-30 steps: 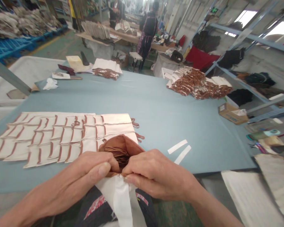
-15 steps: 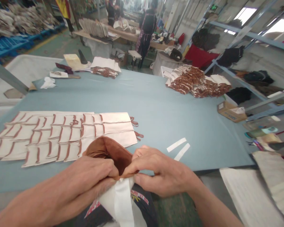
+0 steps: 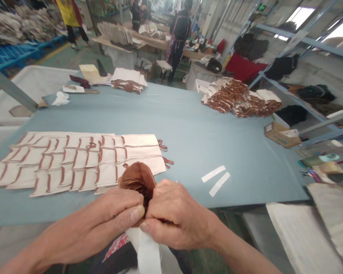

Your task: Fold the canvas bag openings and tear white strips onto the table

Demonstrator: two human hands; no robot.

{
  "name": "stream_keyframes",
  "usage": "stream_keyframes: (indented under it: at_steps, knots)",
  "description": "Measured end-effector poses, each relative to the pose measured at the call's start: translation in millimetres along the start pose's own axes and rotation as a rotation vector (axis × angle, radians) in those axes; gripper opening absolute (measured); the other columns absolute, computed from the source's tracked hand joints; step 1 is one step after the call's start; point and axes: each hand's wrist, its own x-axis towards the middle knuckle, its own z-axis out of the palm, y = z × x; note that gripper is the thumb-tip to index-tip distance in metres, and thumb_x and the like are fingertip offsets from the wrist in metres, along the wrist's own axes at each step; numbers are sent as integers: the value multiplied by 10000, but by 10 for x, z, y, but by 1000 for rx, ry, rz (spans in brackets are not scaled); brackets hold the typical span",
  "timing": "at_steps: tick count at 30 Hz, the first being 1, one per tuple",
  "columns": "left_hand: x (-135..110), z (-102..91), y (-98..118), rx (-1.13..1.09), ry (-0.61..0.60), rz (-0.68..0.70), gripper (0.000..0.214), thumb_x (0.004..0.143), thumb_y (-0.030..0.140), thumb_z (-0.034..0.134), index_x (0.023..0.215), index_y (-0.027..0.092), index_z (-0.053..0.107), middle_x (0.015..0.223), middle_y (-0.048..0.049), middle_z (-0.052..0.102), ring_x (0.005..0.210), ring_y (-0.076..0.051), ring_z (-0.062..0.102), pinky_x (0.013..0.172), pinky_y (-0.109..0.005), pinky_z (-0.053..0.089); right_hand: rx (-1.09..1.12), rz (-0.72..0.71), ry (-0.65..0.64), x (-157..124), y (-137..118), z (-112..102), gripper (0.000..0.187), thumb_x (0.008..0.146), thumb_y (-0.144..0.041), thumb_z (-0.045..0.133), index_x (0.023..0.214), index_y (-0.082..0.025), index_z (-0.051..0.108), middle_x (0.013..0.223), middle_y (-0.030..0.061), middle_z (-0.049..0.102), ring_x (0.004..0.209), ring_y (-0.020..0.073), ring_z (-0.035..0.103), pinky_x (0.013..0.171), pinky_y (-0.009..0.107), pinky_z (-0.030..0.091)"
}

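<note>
"Could you read any lettering there?"

"None. The cardboard box [image 3: 280,136] bore dark print [image 3: 287,142] on its side, but blur swallowed it."

"And the small green sign [image 3: 261,7]?"

"It was too small to make out."

A: Bright scene, folks, and look at the windows [image 3: 300,19] up at top right, burnt out to plain white!

B: Glare there, yes, but the light falls soft and even over the blue tabletop [image 3: 188,129], with shade gathering below its near edge.

A: And a dark pocket inside the brown fabric [image 3: 138,171], between the left hand [image 3: 114,213] and the right hand [image 3: 174,213]!

B: Those hands read fairly clear, a touch soft in detail.

A: Farther off, the workbench [image 3: 157,45] goes hazy, and the standing person [image 3: 180,38] has a pixelated head.

B: Wide-lens distortion too: the shelving [image 3: 326,46] leans and stretches toward the right edge!
</note>
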Motion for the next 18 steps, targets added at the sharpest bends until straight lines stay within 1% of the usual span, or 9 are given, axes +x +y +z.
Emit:
stream_keyframes:
  at_steps: [2, 4, 6, 8, 9, 11, 14, 16, 18]
  knots:
    - [13, 73, -20, 4, -10, 4, 403, 1123, 313, 391, 740, 228, 484, 722, 68, 575, 676, -105, 563, 704, -177, 462, -162, -24, 86, -66, -10, 53, 523, 1133, -317, 392, 635, -218, 518, 576, -16, 546, 566, 140, 469, 627, 333, 318]
    - [44, 147, -47, -16, -2, 26, 410, 1119, 298, 399, 719, 221, 446, 691, 72, 512, 648, -106, 507, 669, -211, 403, -197, -57, 136, -121, -11, 72, 582, 1176, -361, 337, 662, -210, 565, 579, -9, 556, 554, 145, 465, 604, 331, 320]
    - [90, 207, -74, -97, 0, 58, 428, 1109, 307, 405, 690, 221, 384, 647, 76, 419, 591, -108, 426, 611, -249, 342, -141, -66, 139, -161, -15, 47, 621, 1198, -403, 282, 708, -199, 606, 601, -4, 578, 566, 143, 494, 600, 314, 349]
    - [137, 248, -93, -214, -4, 63, 431, 1101, 317, 376, 681, 232, 324, 627, 77, 336, 553, -114, 347, 568, -276, 301, -94, -48, 108, -191, -36, -15, 591, 1203, -378, 275, 806, -178, 665, 661, 9, 640, 611, 141, 548, 622, 298, 388]
    - [157, 261, -97, -262, -8, 55, 426, 1098, 320, 365, 683, 238, 313, 626, 76, 319, 548, -117, 327, 556, -283, 293, -86, -39, 86, -205, -54, -52, 557, 1203, -354, 287, 865, -167, 690, 699, 16, 674, 638, 142, 573, 638, 295, 405]
    - [180, 275, -88, -306, -22, 34, 420, 1094, 325, 355, 684, 243, 310, 629, 73, 314, 549, -121, 312, 548, -290, 289, -99, -25, 56, -235, -98, -117, 503, 1198, -318, 314, 938, -155, 713, 751, 26, 717, 669, 148, 598, 654, 302, 422]
    - [174, 274, -25, -283, -59, 34, 420, 1103, 334, 343, 695, 243, 303, 638, 70, 329, 561, -125, 333, 560, -290, 298, -124, -14, 20, -279, -147, -162, 470, 1192, -302, 339, 953, -162, 719, 764, 23, 734, 679, 151, 611, 657, 304, 426]
    - [146, 264, 47, -188, -60, 33, 431, 1120, 348, 337, 704, 236, 344, 657, 64, 389, 593, -131, 390, 597, -280, 327, -162, -8, 21, -305, -157, -165, 465, 1185, -295, 365, 894, -175, 707, 739, 19, 725, 661, 151, 604, 657, 306, 419]
    - [106, 252, 126, -40, -44, 13, 449, 1133, 392, 373, 722, 225, 440, 698, 51, 501, 656, -143, 470, 653, -274, 360, -212, 0, 38, -327, -155, -170, 454, 1173, -292, 413, 827, -187, 688, 703, 13, 710, 640, 153, 588, 657, 313, 408]
